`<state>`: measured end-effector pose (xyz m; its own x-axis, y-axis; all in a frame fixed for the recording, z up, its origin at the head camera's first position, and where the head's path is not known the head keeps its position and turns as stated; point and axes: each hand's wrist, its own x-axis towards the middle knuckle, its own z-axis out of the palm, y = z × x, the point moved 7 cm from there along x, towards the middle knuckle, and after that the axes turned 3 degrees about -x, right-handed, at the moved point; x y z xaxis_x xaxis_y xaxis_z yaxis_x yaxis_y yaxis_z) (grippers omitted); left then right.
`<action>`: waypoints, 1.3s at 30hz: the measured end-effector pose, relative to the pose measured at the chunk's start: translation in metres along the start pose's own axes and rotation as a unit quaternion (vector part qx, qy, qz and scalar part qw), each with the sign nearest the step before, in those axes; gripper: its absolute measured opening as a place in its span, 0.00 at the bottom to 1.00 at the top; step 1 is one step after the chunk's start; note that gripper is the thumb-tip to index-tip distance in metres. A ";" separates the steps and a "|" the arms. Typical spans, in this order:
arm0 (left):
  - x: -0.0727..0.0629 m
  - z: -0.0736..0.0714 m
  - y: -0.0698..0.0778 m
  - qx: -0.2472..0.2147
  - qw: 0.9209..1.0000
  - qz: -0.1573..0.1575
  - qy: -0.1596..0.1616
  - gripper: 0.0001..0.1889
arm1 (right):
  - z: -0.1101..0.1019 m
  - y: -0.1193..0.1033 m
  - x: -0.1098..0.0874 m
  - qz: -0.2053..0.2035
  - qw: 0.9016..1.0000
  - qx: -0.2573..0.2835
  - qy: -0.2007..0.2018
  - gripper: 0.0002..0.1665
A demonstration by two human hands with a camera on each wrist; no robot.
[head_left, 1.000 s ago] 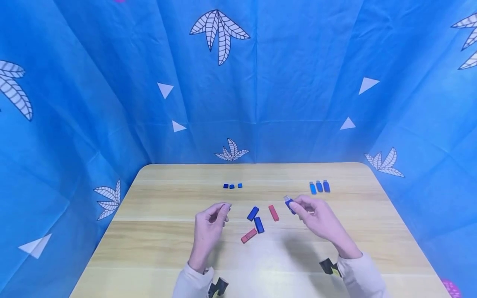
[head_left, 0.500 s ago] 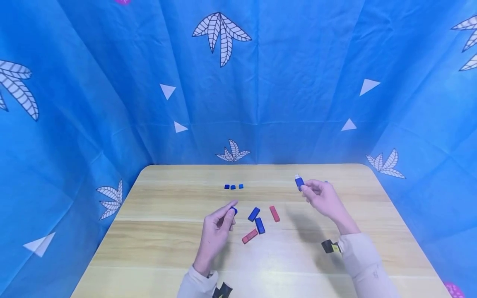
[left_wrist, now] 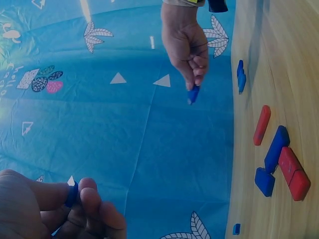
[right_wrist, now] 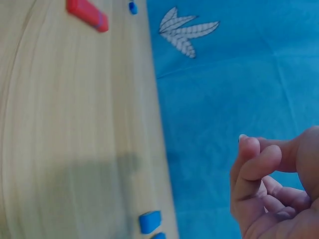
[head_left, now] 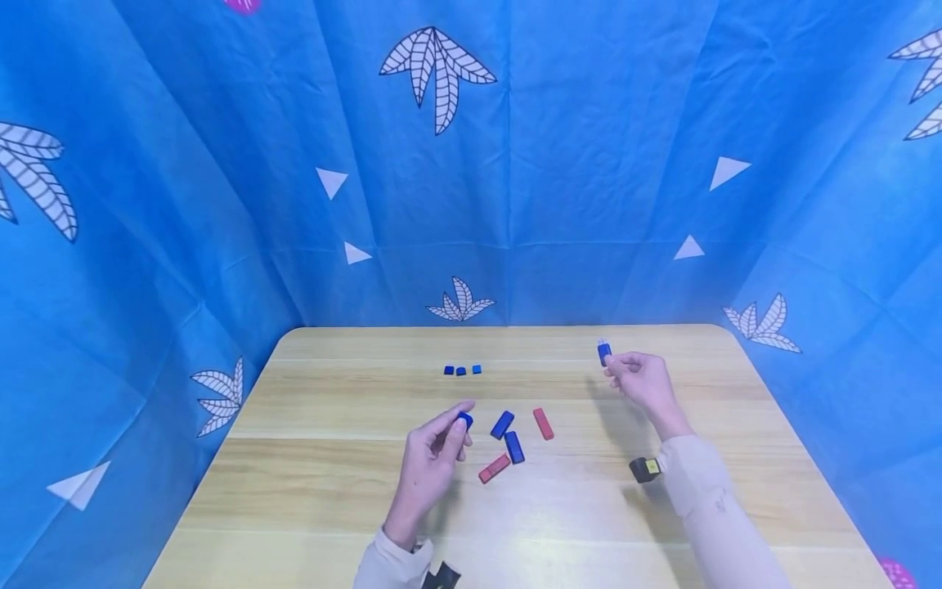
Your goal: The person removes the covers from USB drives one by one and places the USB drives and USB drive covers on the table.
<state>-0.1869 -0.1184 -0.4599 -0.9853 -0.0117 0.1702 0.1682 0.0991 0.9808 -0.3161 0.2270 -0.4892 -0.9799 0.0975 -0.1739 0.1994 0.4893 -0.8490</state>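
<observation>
My right hand (head_left: 648, 386) pinches a blue USB stick (head_left: 604, 354) by its near end, the metal plug pointing to the back. It is held above the back right of the table, and in the right wrist view the fingers hide it. Between thumb and fingers of my left hand (head_left: 429, 465) is a small blue USB stick cap (head_left: 466, 420). Right of that hand lie two blue USB sticks (head_left: 513, 447) and two red ones, one red stick (head_left: 543, 424) apart from the rest. Uncapped blue sticks (left_wrist: 241, 79) show beneath the right hand in the left wrist view.
Three small blue caps (head_left: 461, 371) sit in a row toward the back of the wooden table (head_left: 294, 491). A blue patterned curtain (head_left: 574, 164) hangs behind the table and along both sides.
My right hand has carried the blue USB stick back and to the right, now covering the uncapped sticks in the head view. The left hand has shifted slightly right, its cap showing more.
</observation>
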 end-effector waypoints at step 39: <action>0.001 0.004 -0.011 0.005 0.999 -0.027 -0.016 0.08 | 0.011 0.078 0.029 0.096 0.991 -0.087 0.036 0.20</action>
<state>-0.1896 -0.1156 -0.4709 -0.9935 0.0153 0.1131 0.1141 0.1092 0.9875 -0.3292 0.2581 -0.5663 -0.9224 0.2625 -0.2831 0.3858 0.5965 -0.7038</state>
